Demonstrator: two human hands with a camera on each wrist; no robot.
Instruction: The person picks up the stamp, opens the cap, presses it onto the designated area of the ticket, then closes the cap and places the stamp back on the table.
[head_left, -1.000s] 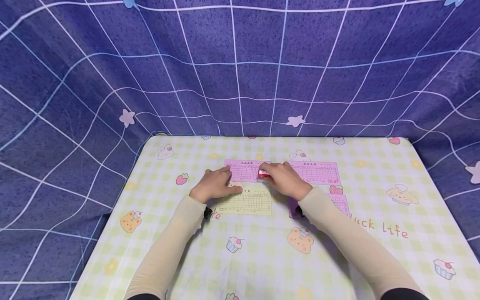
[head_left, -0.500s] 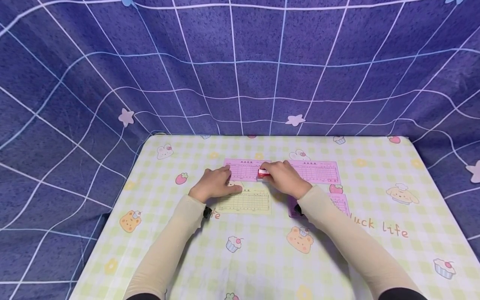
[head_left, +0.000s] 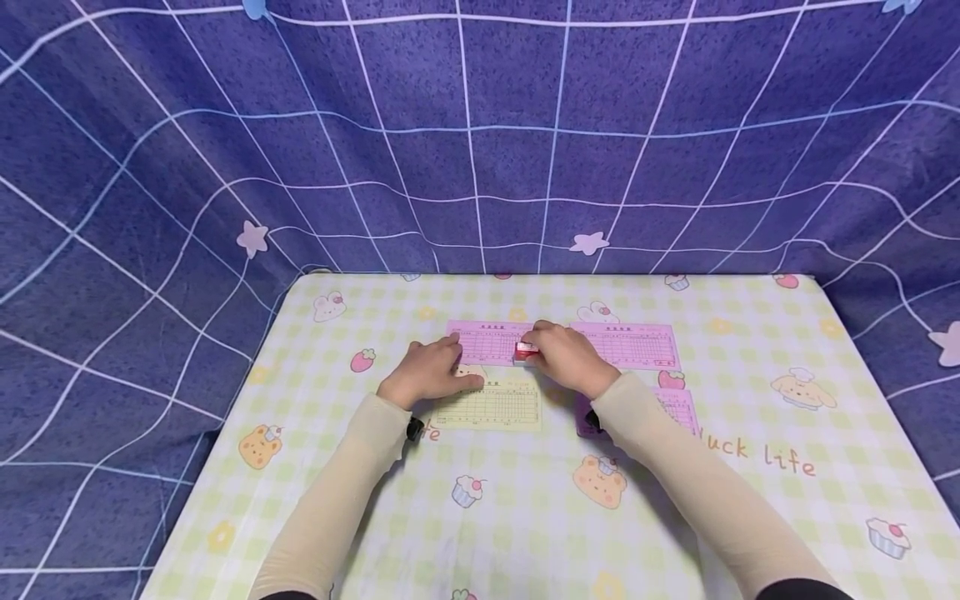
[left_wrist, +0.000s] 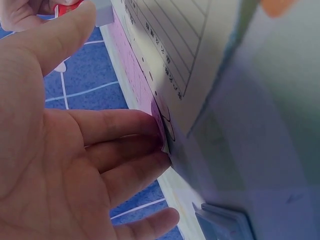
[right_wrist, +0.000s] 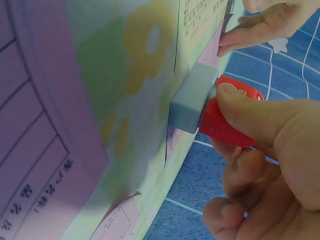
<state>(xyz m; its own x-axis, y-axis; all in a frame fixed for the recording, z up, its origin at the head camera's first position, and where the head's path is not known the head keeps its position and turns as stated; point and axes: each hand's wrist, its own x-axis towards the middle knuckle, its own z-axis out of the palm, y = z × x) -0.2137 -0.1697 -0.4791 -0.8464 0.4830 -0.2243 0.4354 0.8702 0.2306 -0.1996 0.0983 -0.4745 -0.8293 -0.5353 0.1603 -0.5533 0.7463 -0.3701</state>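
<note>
My right hand (head_left: pixel 567 357) pinches a red self-inking stamp (right_wrist: pixel 227 112) between thumb and fingers. The stamp's grey base (right_wrist: pixel 192 97) stands on the right end of a pink receipt form (head_left: pixel 483 343). Straight fingers of my left hand (head_left: pixel 425 371) touch that form's left edge, as the left wrist view (left_wrist: pixel 75 135) confirms. The left thumb reaches over the top edge of a yellow form (head_left: pixel 491 408), which lies just nearer. To the right is a second pink form (head_left: pixel 637 343) with a red mark in its lower right corner. The stamp's underside is hidden.
Another pink-purple form (head_left: pixel 681 405) lies partly under my right forearm. A checked cloth (head_left: pixel 525 533) printed with cartoon animals and cupcakes covers the table. Behind the table's far edge hangs a blue curtain (head_left: pixel 510 158) with white grid lines.
The fingers of my right hand have shifted slightly on the stamp, which stays at the same end of the pink form. My left hand has not visibly moved.
</note>
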